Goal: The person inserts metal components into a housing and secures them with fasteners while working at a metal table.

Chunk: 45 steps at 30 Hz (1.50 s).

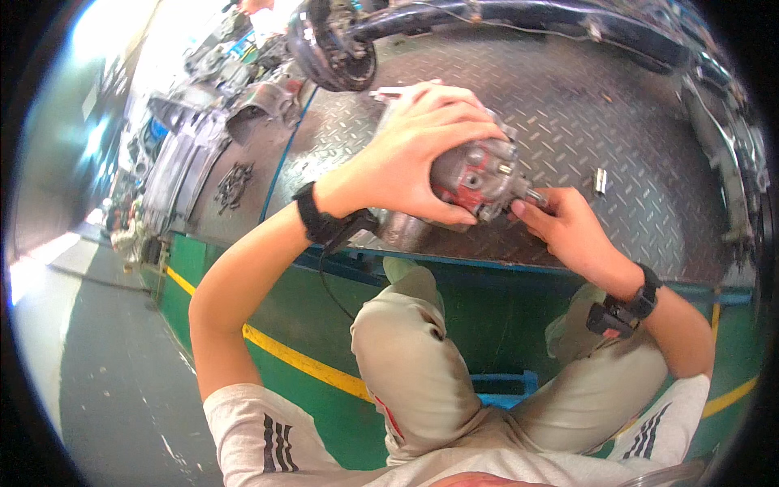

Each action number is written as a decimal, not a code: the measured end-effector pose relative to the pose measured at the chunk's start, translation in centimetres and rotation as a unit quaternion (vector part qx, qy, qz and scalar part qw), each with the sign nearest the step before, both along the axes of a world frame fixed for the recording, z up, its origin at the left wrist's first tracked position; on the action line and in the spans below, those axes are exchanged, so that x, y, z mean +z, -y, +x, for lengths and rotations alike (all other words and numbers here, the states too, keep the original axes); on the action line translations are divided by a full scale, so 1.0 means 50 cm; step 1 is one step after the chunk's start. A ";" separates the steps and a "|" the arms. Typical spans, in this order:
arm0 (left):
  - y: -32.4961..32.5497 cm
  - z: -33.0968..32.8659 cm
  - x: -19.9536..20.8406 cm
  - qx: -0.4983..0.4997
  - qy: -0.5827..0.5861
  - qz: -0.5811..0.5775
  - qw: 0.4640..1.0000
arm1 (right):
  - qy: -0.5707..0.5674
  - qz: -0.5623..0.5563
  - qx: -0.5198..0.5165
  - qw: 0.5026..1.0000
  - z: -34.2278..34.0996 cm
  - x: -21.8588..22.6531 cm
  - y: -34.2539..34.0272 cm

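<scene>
My left hand [410,154] is wrapped over a grey metal mechanical unit [479,180], thumb on the near side and fingers across the top. The unit's right end shows red patches and several small fittings; I cannot make out its exact kind. At that end, a short metal stub [533,197] sticks out to the right. My right hand [572,230] pinches at this stub with thumb and fingers closed. Whether the stub is a separate piece or part of the unit is not visible. Below my left wrist lies a rounded metal housing [403,230], partly hidden.
A tread-plate work surface [633,162] spreads under the unit, with a small metal cylinder [600,181] to the right. A dark axle [519,18] with a drum [331,49] spans the back. Small dark parts [234,185] and metal castings [268,101] lie left.
</scene>
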<state>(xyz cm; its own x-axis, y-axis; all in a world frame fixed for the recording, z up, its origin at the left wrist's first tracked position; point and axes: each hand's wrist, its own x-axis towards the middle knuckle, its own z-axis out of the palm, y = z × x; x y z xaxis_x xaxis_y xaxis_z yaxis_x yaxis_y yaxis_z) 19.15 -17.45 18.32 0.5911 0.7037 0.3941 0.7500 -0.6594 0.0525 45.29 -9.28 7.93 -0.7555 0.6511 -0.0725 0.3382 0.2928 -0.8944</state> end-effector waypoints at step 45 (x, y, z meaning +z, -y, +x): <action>0.020 0.035 -0.001 0.100 -0.033 -0.026 0.994 | -0.107 0.043 0.006 0.993 0.012 0.002 0.007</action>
